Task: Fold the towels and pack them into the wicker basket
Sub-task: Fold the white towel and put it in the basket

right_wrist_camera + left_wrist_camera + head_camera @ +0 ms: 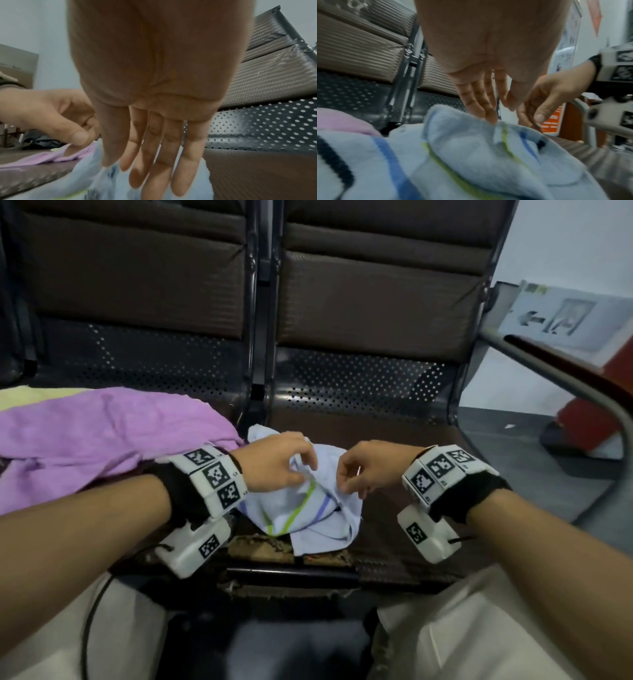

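Observation:
A crumpled light blue towel (308, 515) with green, blue and black stripes lies on the brown seat (394, 440) in front of me. My left hand (301, 467) hovers over its far left part, fingers curled down into a raised fold (491, 121). My right hand (344, 486) is close beside it, thumb and forefinger pinching the towel's top edge. In the right wrist view the right hand's fingertips (123, 167) reach the towel (111, 182), and the left hand (75, 140) shows at the left. No wicker basket is in view.
A spread purple towel (102, 433) covers the seat to the left, with a pale yellow towel (30, 397) under its far edge. A metal armrest (565, 385) curves along the right. The seat's front edge (260, 546) is torn. Padded backrests rise behind.

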The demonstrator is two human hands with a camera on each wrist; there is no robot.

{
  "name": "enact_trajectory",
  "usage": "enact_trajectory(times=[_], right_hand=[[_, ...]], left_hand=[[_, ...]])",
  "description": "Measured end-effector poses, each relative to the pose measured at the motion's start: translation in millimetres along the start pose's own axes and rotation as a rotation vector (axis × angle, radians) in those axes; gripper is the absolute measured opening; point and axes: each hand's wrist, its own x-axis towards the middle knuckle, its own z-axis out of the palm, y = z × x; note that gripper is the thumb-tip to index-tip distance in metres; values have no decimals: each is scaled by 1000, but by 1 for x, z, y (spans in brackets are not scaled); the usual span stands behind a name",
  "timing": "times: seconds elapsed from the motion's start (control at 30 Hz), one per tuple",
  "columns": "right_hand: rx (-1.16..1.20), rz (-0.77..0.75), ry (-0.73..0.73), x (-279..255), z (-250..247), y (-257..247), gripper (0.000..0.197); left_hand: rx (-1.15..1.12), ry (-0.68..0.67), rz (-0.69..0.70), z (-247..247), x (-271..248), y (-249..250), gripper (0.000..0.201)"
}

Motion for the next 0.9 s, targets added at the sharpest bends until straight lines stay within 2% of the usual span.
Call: enact_trajectory(times=[0.07,0.13,0.2,0.3,0.4,0.47,0.57,0.7,0.83,0.9], right_hand=[[-13,9,-40,0,3,3,12],[-31,16,-57,0,4,5,13],[-40,22,-62,0,5,6,13],[-26,29,-70,0,5,5,15],[-30,25,-64,2,4,2,14],[-66,6,-74,5,5,-4,16],[-120,-56,-113,11,9,-20,19],[-106,-138,-221,16,22,-39,24],[-245,-70,-301,20,47,-39,35],[-335,-64,-298,21,59,-40,43]], left_hand=[[33,-130,55,12,4,7,31],[107,-270,33,23,8,8,39],[138,-329,-2,28,10,5,41],[134,-273,13,24,11,-1,31],[-28,-182,-59,5,5,-10,13],[-79,-101,-84,-9,-4,-16,11],[-41,34,-127,-29,-17,-24,10],[-234,42,-270,-46,-32,-35,17],[-462,-23,-365,-44,-45,-40,20],[-573,26,-402,-44,-50,-42,20]])
